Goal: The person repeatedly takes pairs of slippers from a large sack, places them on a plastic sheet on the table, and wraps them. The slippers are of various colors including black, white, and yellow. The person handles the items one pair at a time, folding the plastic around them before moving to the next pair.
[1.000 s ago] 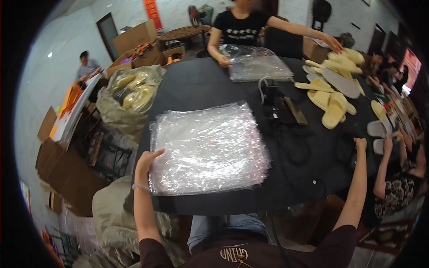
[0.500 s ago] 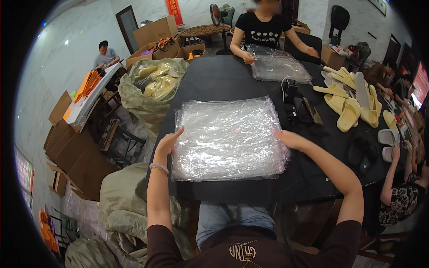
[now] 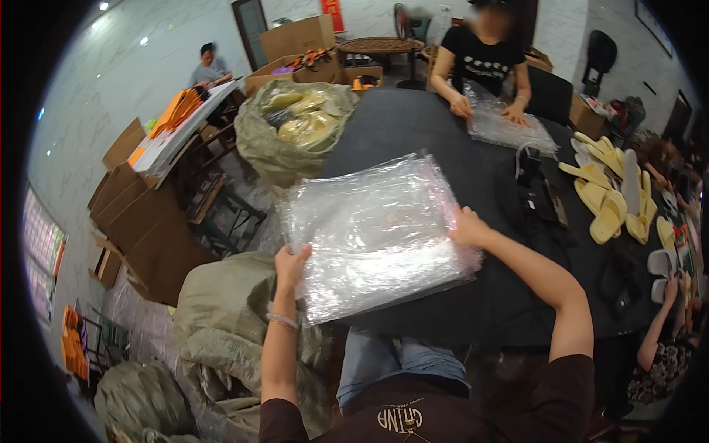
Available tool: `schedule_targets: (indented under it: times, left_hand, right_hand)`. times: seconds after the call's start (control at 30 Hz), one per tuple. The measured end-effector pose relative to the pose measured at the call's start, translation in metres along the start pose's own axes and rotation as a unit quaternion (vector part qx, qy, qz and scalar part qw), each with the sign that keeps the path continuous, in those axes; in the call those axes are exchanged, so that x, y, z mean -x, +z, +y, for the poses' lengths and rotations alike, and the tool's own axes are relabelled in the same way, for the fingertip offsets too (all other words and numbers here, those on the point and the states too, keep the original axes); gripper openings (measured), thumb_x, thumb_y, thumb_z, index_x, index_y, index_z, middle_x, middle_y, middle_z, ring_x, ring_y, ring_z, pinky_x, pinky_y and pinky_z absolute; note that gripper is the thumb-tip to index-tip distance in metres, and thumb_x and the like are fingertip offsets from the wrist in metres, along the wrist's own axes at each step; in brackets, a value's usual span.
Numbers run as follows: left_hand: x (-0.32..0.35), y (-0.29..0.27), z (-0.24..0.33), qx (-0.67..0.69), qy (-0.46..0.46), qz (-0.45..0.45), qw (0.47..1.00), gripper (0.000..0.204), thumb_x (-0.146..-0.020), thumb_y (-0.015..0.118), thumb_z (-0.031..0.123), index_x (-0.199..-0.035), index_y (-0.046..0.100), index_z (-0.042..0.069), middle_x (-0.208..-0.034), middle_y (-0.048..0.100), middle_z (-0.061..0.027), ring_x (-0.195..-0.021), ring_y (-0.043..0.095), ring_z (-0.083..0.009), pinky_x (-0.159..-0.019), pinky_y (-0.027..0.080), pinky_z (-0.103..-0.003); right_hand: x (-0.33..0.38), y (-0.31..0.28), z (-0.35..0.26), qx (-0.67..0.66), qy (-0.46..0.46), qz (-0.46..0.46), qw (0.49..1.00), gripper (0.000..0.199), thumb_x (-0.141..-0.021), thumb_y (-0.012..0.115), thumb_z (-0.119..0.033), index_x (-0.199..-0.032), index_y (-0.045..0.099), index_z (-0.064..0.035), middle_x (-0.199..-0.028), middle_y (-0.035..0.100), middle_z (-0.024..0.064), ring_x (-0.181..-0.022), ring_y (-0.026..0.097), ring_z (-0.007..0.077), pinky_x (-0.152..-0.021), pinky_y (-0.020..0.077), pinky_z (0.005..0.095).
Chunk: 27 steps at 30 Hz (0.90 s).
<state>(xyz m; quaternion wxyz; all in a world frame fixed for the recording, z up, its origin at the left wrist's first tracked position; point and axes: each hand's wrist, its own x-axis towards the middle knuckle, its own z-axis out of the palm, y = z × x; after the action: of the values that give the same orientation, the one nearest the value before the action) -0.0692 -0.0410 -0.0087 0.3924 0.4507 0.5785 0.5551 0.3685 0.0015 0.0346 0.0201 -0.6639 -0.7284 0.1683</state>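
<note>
A flat stack of clear plastic bags (image 3: 369,229) is spread between my two hands, over the near edge of the black table. Its near left corner sticks out past that edge, and the stack lies tilted. My left hand (image 3: 292,264) grips the left edge, thumb on top and fingers underneath. At the pinkish right edge, my right hand (image 3: 467,227) is closed on the bags, its lower fingers hidden. Light glares off the creased film.
Across the black table (image 3: 399,122) a person presses on another pile of clear bags (image 3: 509,125). Yellow slippers (image 3: 609,214) and a dark device (image 3: 543,181) lie to the right. A large sack (image 3: 255,140) stands left of the table, with cardboard boxes (image 3: 159,236) beyond.
The stack has turned, its left side coming nearer to me and off the table edge. My left hand has moved down with it. The person opposite now presses both hands on their bags.
</note>
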Motion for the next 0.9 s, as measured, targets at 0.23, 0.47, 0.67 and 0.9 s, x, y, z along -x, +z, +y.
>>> schedule_targets:
  times: [0.23,0.47,0.67,0.9]
  left_hand:
    - [0.006,-0.002,-0.01,-0.107,0.035,0.104,0.988,0.033,-0.077,0.075,0.018,-0.094,0.063,-0.007,-0.074,0.065,-0.0058,-0.066,0.056,-0.0095,-0.06,0.046,-0.025]
    - [0.052,-0.008,0.015,-0.179,0.087,0.168,0.965,0.058,-0.079,0.073,0.032,-0.123,0.053,-0.001,-0.119,0.055,-0.0165,-0.109,0.054,-0.0244,-0.09,0.044,-0.035]
    - [0.206,-0.087,-0.036,-0.318,0.229,0.532,0.751,0.028,-0.087,0.052,0.003,-0.115,0.052,0.002,-0.117,0.051,-0.0122,-0.108,0.048,-0.0246,-0.089,0.041,-0.033]
    - [0.303,-0.279,-0.183,-0.326,-0.134,0.585,0.73,0.045,-0.08,0.057,-0.003,-0.123,0.044,-0.003,-0.124,0.046,-0.0218,-0.116,0.046,-0.0355,-0.1,0.035,-0.042]
  right_hand:
    - [-0.027,-0.045,-0.163,-0.044,-0.362,0.255,0.896,0.037,-0.091,0.052,-0.021,-0.125,0.053,-0.0087,-0.138,0.041,0.0156,-0.121,0.044,0.0313,-0.102,0.0311,0.0529]
    - [-0.039,0.094,-0.184,0.023,-0.287,0.162,0.944,0.05,-0.092,0.046,-0.035,-0.137,0.043,-0.0129,-0.146,0.033,0.014,-0.135,0.03,0.0303,-0.107,0.0169,0.0605]
    - [-0.042,0.096,-0.178,0.065,-0.306,0.194,0.93,0.046,-0.094,0.044,-0.037,-0.136,0.045,-0.017,-0.146,0.035,0.0083,-0.135,0.031,0.0311,-0.109,0.0176,0.057]
    - [-0.041,0.095,-0.182,0.048,-0.304,0.19,0.932,0.046,-0.093,0.046,-0.035,-0.135,0.045,-0.0166,-0.146,0.036,0.0082,-0.135,0.03,0.0307,-0.11,0.0173,0.0555]
